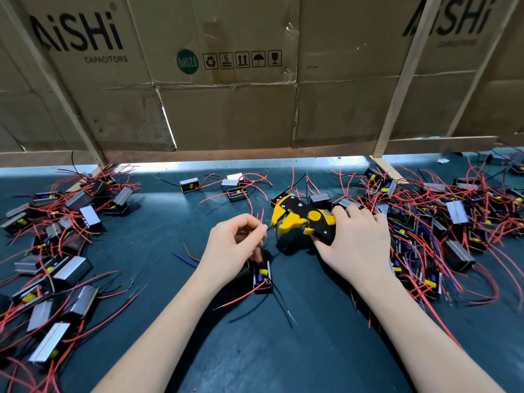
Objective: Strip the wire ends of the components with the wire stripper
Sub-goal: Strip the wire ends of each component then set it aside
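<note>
Flattened cardboard boxes (226,80) are walling off the desk's far edge — pale wooden struts (402,80) are leaning across them, and light is seeping beneath onto the dark green desk (283,350).

The flattened cardboard box (226,80) behind the surface reads "AiSHi CAPACITORS" at upper left; "AiSHi" appears again at upper right. A green round badge (187,61) says "RoHS 2.0", beside handling symbols (242,59) including a "5".

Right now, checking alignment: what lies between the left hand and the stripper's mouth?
In the head view, only a short black wire end pinched by the left hand, reaching the wire stripper.
</note>
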A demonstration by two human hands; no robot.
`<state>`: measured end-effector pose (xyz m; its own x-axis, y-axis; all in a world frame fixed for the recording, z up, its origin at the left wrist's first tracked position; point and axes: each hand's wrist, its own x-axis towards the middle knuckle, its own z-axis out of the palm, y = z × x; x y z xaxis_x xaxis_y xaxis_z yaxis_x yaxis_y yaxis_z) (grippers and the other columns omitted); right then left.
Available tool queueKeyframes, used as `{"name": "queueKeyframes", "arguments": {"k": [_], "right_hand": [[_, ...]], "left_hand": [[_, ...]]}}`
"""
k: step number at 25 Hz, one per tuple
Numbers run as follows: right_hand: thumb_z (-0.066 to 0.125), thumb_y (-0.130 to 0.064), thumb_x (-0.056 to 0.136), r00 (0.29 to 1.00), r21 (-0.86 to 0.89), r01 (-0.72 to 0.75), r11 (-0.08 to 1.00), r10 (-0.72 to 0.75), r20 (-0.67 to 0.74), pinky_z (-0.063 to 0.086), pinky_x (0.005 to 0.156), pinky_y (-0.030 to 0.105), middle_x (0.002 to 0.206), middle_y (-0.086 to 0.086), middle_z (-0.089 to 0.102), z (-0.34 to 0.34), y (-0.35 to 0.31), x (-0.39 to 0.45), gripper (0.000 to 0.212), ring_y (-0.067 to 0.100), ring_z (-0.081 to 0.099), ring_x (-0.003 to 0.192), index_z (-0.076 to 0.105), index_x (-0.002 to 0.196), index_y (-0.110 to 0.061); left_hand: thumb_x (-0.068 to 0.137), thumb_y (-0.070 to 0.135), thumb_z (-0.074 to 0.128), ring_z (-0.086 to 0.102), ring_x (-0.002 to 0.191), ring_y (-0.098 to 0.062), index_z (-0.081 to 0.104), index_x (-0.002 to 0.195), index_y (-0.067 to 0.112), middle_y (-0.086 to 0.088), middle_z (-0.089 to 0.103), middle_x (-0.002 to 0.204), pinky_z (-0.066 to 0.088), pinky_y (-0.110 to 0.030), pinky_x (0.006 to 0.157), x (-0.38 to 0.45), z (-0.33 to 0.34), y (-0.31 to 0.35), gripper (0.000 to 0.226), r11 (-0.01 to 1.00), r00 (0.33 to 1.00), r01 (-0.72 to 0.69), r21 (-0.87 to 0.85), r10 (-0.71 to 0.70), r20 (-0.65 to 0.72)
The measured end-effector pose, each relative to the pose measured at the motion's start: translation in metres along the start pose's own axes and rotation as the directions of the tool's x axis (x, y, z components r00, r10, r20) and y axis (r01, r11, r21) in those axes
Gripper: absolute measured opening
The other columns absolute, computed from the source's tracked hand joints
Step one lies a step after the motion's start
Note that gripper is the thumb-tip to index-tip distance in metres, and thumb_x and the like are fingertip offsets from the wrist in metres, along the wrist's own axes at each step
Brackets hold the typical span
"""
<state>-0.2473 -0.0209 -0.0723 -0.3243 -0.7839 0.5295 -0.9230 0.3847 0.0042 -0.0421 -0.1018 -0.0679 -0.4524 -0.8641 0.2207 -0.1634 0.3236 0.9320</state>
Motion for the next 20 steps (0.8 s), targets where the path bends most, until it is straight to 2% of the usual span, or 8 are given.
{"name": "queueKeyframes", "arguments": {"k": [4,9,12,14,15,17,19,20], "right_hand": [[0.073,-0.057,0.069,1.000,0.027,0.008,1.000,-0.009,0.014,0.034,0.072,0.038,0.078,0.007,0.064,-0.003,-0.002,0.001,0.049,0.031,0.061,0.077,0.062,0.084,-0.012],[0.064,-0.065,0.075,0.998,0.048,0.014,0.999,-0.018,0.065,0.033,0.071,0.037,0.075,0.003,0.065,-0.007,-0.002,0.003,0.043,0.028,0.065,0.078,0.054,0.075,-0.023],[0.061,-0.066,0.077,0.994,0.037,-0.027,0.999,0.024,0.104,0.028,0.065,0.033,0.075,0.003,0.067,-0.009,-0.002,0.003,0.041,0.029,0.064,0.078,0.051,0.071,-0.026],[0.065,-0.062,0.076,0.996,0.049,-0.042,0.998,0.038,0.078,0.028,0.063,0.033,0.073,0.004,0.065,-0.010,-0.002,0.002,0.041,0.030,0.063,0.075,0.050,0.070,-0.024],[0.068,-0.059,0.074,0.998,0.058,-0.033,0.998,0.031,0.049,0.028,0.065,0.034,0.074,0.004,0.065,-0.009,-0.002,0.001,0.040,0.030,0.063,0.076,0.052,0.073,-0.022],[0.070,-0.058,0.073,0.999,0.074,-0.040,0.996,0.041,-0.014,0.031,0.072,0.038,0.083,0.006,0.064,-0.008,-0.001,0.000,0.046,0.031,0.062,0.082,0.060,0.084,-0.014],[0.065,-0.062,0.076,0.996,0.089,-0.081,0.993,0.083,-0.029,0.033,0.077,0.040,0.089,0.006,0.065,-0.006,0.001,0.001,0.054,0.031,0.062,0.088,0.062,0.094,-0.012],[0.062,-0.064,0.077,0.994,0.105,-0.104,0.989,0.107,-0.024,0.033,0.078,0.040,0.092,0.005,0.066,-0.006,0.003,0.001,0.055,0.030,0.062,0.091,0.063,0.097,-0.013]], "left_hand": [[0.093,0.017,0.064,0.062,0.049,-0.016,0.063,0.076,0.014,0.000,0.060,0.061,0.043,-0.014,0.053,-0.001,0.001,-0.001,0.017,0.997,0.999,-0.043,0.062,0.042,0.019],[0.093,0.018,0.064,0.062,0.050,-0.016,0.063,0.076,0.015,-0.001,0.060,0.061,0.043,-0.014,0.053,-0.001,0.000,-0.001,0.017,0.997,0.998,-0.056,0.055,0.054,0.045],[0.093,0.019,0.065,0.061,0.051,-0.017,0.063,0.076,0.018,-0.009,0.062,0.061,0.044,-0.018,0.056,0.000,-0.001,0.000,0.017,0.996,0.997,-0.056,0.072,0.052,0.064],[0.091,0.024,0.069,0.060,0.055,-0.013,0.063,0.078,0.020,-0.007,0.064,0.066,0.046,-0.022,0.058,-0.001,-0.005,0.004,0.014,0.992,0.992,-0.098,0.078,0.090,0.093],[0.087,0.030,0.073,0.059,0.058,-0.010,0.063,0.082,0.021,-0.003,0.065,0.071,0.047,-0.022,0.061,-0.002,-0.010,0.006,0.014,0.983,0.985,-0.142,0.114,0.129,0.115],[0.076,0.045,0.078,0.055,0.067,-0.006,0.061,0.093,0.027,0.007,0.066,0.083,0.045,-0.019,0.067,-0.003,-0.022,0.007,0.030,0.928,0.964,-0.237,0.286,0.189,0.187],[0.073,0.047,0.081,0.049,0.066,-0.007,0.058,0.096,0.031,0.012,0.062,0.083,0.042,-0.019,0.065,-0.001,-0.039,0.006,0.036,0.864,0.960,-0.240,0.442,0.142,0.243],[0.075,0.042,0.081,0.047,0.062,-0.007,0.058,0.094,0.030,0.012,0.060,0.078,0.040,-0.021,0.062,0.001,-0.049,0.005,0.032,0.845,0.970,-0.200,0.496,0.101,0.220]]}}
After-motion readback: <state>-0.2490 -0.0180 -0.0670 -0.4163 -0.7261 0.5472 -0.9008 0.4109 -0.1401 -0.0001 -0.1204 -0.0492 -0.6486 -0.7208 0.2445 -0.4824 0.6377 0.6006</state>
